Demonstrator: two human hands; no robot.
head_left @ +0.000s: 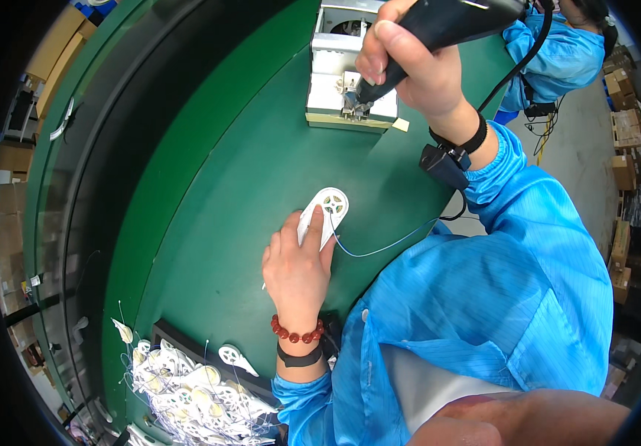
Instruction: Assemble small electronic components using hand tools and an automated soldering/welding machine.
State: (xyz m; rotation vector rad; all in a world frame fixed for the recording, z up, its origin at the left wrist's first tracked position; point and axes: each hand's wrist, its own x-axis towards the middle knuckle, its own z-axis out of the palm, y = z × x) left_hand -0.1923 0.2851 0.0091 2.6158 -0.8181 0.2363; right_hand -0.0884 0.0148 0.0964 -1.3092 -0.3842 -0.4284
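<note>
My left hand lies over a white plastic housing on the green table, fingers closed round its sides and the index finger on top. The housing's round end has a spoked opening, and a thin wire runs from it toward my right sleeve. Raised at the upper right, my right hand grips a black electric screwdriver. Its tip points down at the small metal outlet of a white and grey box, which looks like a screw feeder. Whether a screw sits on the tip is too small to tell.
A heap of similar white housings with thin wires lies at the lower left in a dark tray. One single housing rests by its edge. A black channel runs along the left. A co-worker in blue sits at the upper right.
</note>
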